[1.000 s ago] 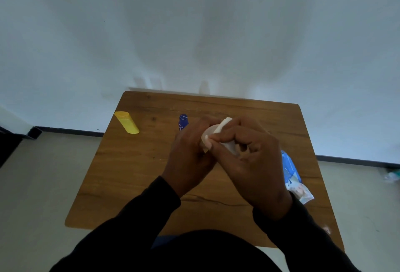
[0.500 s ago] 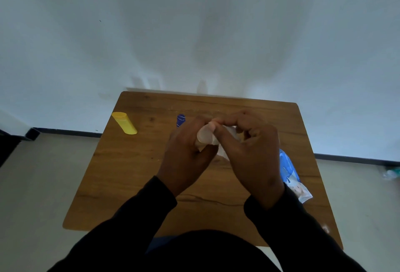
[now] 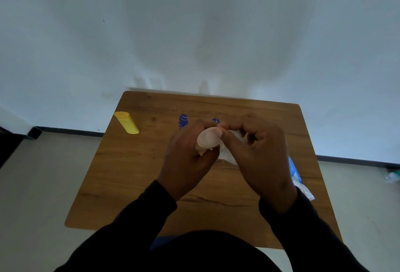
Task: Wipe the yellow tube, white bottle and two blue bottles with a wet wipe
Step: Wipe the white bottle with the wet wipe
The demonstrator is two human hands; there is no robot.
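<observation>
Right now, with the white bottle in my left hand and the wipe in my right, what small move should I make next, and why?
Probably keep rubbing the wet wipe round the white bottle: your left hand grips it, your right hand pinches the wipe against its end, and the lower body sits hidden in your palm.

Wooden table [image 3: 134, 176]: yellow tube [image 3: 126, 122], two blue bottles [image 3: 183, 121] [image 3: 215, 120], seemingly a wipes pack [image 3: 294, 171].
</observation>
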